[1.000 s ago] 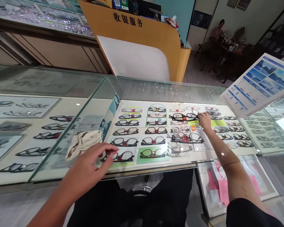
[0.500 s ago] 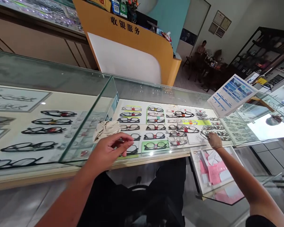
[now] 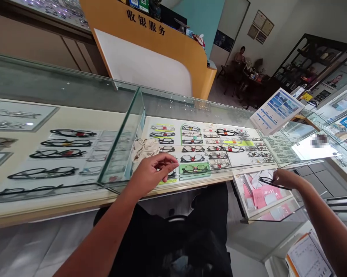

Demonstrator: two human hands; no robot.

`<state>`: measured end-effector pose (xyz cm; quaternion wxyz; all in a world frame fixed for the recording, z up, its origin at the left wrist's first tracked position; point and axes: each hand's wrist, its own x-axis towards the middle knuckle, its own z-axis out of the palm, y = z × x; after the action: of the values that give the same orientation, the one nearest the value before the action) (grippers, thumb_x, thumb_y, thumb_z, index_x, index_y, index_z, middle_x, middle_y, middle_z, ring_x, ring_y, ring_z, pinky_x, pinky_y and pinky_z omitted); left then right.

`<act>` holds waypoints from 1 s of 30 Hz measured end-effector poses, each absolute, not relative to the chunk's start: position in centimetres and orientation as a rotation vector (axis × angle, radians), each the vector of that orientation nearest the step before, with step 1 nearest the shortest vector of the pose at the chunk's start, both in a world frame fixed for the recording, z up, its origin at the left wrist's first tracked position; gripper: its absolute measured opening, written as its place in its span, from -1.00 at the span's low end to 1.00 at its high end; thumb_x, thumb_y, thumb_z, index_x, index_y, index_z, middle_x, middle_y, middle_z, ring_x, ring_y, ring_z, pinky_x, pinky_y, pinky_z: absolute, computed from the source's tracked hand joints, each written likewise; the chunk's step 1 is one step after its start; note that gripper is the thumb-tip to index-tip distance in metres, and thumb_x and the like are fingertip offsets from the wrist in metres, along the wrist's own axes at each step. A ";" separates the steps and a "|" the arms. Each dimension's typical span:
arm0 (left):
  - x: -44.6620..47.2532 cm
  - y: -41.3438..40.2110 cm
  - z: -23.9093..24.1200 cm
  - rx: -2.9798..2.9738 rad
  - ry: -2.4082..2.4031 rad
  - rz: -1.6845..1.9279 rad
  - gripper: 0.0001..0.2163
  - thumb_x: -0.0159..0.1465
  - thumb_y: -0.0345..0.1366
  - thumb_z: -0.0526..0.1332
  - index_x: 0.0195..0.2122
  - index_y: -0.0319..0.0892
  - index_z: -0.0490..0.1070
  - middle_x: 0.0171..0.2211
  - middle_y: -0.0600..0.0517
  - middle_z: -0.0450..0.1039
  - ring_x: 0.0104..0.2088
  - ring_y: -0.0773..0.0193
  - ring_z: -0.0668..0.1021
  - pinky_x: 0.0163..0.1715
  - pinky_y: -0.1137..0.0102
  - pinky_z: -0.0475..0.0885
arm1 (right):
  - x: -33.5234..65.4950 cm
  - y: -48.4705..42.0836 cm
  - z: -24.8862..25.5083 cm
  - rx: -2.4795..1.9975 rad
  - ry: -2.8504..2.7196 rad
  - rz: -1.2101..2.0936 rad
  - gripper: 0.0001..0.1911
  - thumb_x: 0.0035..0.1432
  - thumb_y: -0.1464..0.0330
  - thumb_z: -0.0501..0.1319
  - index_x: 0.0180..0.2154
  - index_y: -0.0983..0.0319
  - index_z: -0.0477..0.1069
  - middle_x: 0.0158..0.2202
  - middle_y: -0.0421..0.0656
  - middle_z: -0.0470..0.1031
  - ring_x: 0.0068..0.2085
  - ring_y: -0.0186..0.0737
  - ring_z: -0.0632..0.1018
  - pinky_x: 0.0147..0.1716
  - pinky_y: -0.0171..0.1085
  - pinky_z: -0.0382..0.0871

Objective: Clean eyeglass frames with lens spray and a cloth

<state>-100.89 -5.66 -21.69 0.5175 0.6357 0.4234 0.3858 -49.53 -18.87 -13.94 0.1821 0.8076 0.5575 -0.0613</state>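
My left hand rests on the glass top of the display case, fingers curled with thumb near the fingertips, right by a crumpled beige cloth. My right hand is pulled back out of the case and holds a black pair of glasses above an open drawer with pink and white papers. Rows of glasses lie on white and green cards inside the case.
An orange service counter stands behind the case. A blue leaflet stand sits on the glass at right. More glasses fill the left compartment. A person sits at a far table. A notebook lies low right.
My right hand left the far rows inside the case and came back toward me, now holding a black pair of glasses over the drawer. The view swung right.
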 end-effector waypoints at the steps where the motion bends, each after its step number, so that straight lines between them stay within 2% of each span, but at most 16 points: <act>1: -100.9 -5.6 -21.7 1.530 1.012 0.927 -0.60 0.16 0.13 0.42 -0.29 -0.14 0.58 -0.53 0.07 0.49 -0.66 0.35 0.47 -0.61 0.46 0.45 | -49.5 -18.6 -12.2 2.252 1.571 -0.271 -0.88 0.06 0.24 0.48 -0.46 0.09 0.66 -0.38 -0.08 0.67 -0.31 -0.02 0.66 -0.26 -0.16 0.45; 2: -100.9 -5.5 -21.7 1.534 1.008 0.930 -0.60 0.16 0.13 0.42 -0.30 -0.14 0.58 -0.53 0.07 0.49 -0.66 0.35 0.47 -0.61 0.46 0.45 | -49.6 -18.1 -10.3 2.217 1.590 -0.364 -0.98 0.08 0.30 0.46 -0.40 0.06 0.69 -0.31 -0.09 0.70 -0.28 -0.04 0.67 -0.24 -0.17 0.46; 3: -100.8 -5.5 -21.8 1.536 1.002 0.931 -0.61 0.15 0.12 0.43 -0.30 -0.14 0.58 -0.54 0.08 0.49 -0.66 0.35 0.47 -0.60 0.46 0.45 | -49.9 -17.5 -8.6 2.219 1.641 -0.328 -0.96 0.11 0.32 0.44 -0.35 0.03 0.70 -0.25 -0.10 0.71 -0.24 -0.05 0.67 -0.20 -0.16 0.47; 6: -100.7 -5.4 -21.7 1.530 0.989 0.923 -0.63 0.14 0.08 0.43 -0.32 -0.14 0.57 -0.57 0.09 0.47 -0.67 0.35 0.46 -0.60 0.46 0.45 | -51.5 -14.3 -4.7 2.157 1.904 -0.027 -0.83 0.29 0.25 0.32 -0.17 0.02 0.72 -0.09 -0.05 0.71 -0.12 0.02 0.65 -0.06 -0.07 0.45; 8: -100.7 -5.4 -21.5 1.511 0.997 0.931 -0.65 0.12 0.05 0.44 -0.34 -0.15 0.57 -0.57 0.10 0.46 -0.67 0.36 0.46 -0.59 0.46 0.46 | -53.1 -11.1 -3.9 2.064 2.094 0.178 -0.74 0.37 0.21 0.24 -0.08 0.04 0.71 0.00 -0.04 0.69 -0.03 0.08 0.60 0.02 0.00 0.40; 11: -100.6 -5.4 -21.4 1.480 1.012 0.971 -0.68 0.11 0.01 0.45 -0.34 -0.15 0.55 -0.56 0.10 0.47 -0.64 0.35 0.48 -0.57 0.45 0.47 | -55.6 -4.7 -5.1 1.954 2.278 0.364 -0.65 0.44 0.20 0.16 -0.04 0.14 0.71 0.04 -0.01 0.68 -0.01 0.12 0.53 0.00 0.02 0.34; 13: -100.6 -5.3 -21.4 1.471 1.005 0.995 -0.68 0.12 0.00 0.45 -0.33 -0.16 0.54 -0.55 0.10 0.46 -0.63 0.33 0.50 -0.55 0.44 0.47 | -57.1 -0.3 -6.9 1.872 2.360 0.411 -0.64 0.46 0.26 0.13 -0.05 0.20 0.71 0.05 0.00 0.68 -0.02 0.10 0.49 0.00 0.01 0.30; 18: -100.4 -4.9 -22.0 1.516 1.018 1.072 -0.67 0.14 0.02 0.43 -0.33 -0.16 0.55 -0.61 0.12 0.40 -0.59 0.33 0.48 -0.54 0.46 0.39 | -60.3 7.4 -11.3 1.847 2.323 0.409 -0.65 0.44 0.38 0.13 -0.06 0.26 0.71 0.12 0.03 0.66 0.04 0.13 0.43 -0.02 -0.01 0.27; 24: -99.9 -4.4 -22.5 1.593 1.088 1.102 -0.67 0.19 0.04 0.36 -0.34 -0.16 0.54 -0.62 0.14 0.37 -0.60 0.36 0.41 -0.53 0.47 0.35 | -61.1 10.0 -14.2 1.852 2.266 0.366 -0.70 0.42 0.44 0.16 -0.12 0.25 0.71 0.13 0.03 0.66 0.08 0.12 0.43 0.00 -0.06 0.29; 30: -100.0 -4.2 -22.2 1.510 1.051 1.083 -0.66 0.15 0.05 0.38 -0.34 -0.15 0.50 -0.61 0.14 0.36 -0.62 0.35 0.44 -0.57 0.47 0.37 | -60.4 10.7 -15.5 1.869 2.251 0.295 -0.72 0.38 0.43 0.22 -0.01 0.21 0.69 0.14 -0.01 0.65 0.07 0.07 0.46 0.01 -0.10 0.32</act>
<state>-100.04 -4.17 -22.20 0.4824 0.6196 0.4314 0.4442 -60.39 10.72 -15.47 0.1003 0.6324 0.7616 0.1000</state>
